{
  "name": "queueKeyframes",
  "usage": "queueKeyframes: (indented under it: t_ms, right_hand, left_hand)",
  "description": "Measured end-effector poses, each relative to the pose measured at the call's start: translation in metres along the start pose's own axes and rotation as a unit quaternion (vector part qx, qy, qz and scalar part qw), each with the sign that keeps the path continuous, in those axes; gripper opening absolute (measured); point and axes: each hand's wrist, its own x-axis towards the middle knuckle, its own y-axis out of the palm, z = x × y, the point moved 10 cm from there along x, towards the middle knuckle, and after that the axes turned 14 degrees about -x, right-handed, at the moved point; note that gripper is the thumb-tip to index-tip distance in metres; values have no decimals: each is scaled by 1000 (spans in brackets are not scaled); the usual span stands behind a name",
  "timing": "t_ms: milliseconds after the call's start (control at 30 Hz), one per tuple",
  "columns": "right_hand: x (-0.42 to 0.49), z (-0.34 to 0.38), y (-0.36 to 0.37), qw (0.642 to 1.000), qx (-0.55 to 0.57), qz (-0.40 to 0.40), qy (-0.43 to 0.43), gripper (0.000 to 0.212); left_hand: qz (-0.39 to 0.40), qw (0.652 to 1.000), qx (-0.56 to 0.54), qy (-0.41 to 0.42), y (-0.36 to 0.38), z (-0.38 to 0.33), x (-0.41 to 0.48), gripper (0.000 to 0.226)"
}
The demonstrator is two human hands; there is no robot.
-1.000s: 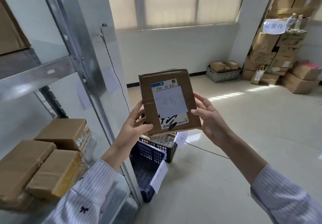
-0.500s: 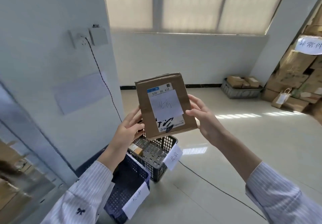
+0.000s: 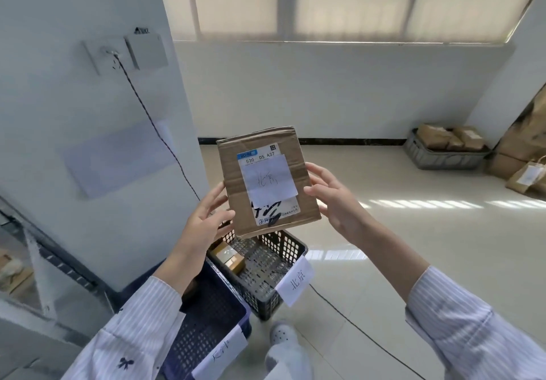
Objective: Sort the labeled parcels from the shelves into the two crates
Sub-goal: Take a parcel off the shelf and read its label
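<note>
Left grip (image 3: 204, 226) and right grip (image 3: 334, 199) each pinch a side of the parcel (image 3: 266, 178), held above the black crate (image 3: 291, 245).

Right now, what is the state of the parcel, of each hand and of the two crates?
parcel: held up in the air, label toward the camera.
left hand: grips the parcel's left edge.
right hand: holds its right edge by the fingertips.
black crate: on the floor, open, one small box inside.
blue crate: on the floor, open, inside partly hidden by a sleeve.
</note>
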Motion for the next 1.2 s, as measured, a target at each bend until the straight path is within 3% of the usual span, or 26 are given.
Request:
queueKeyframes:
  t_ms: [467,833,1200]
  right_hand:
    - [218,0,-74,997,-80,9,14,38]
    - [329,-57,-39,987,-74,118,85,45]
    - [401,-153,0,952,-108,227,175,46]
  left_hand:
    - [-63,995,-72,-27,26,12,203,42]
    - [-166,979,-88,-79,-4,56,266,43]
    - [-371,893,-204,-150,-21,165,280,36]
